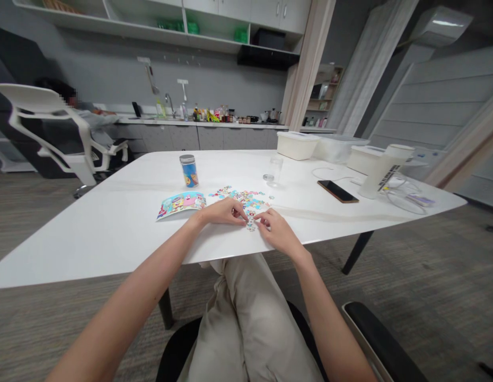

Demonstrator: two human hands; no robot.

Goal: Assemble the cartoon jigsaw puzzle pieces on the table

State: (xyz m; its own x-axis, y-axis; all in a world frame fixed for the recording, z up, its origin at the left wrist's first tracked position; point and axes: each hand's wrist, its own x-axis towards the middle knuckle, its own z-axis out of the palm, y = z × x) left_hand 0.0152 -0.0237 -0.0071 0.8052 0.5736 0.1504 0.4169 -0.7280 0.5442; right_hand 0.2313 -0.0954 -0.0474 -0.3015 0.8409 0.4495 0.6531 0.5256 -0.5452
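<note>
My left hand [226,211] rests near the table's front edge, its thumb and forefinger pinched at the left side of a small cluster of jigsaw puzzle pieces [251,225]. From the other side, my right hand [275,229] pinches the cluster's right edge, fingers curled. The fingertips partly cover the pieces they touch. Just beyond the hands spreads a loose pile of colourful puzzle pieces [246,197]. A curved picture sheet with cartoon figures [182,203] lies left of my left hand.
Behind the sheet stands a blue can with a grey lid [189,172]. A clear jar [275,171] and a round lid [267,178] are beyond the pile. To the right are a phone [337,191], a white bottle [385,172], cables and storage boxes [297,146]. A person [97,122] sits far left.
</note>
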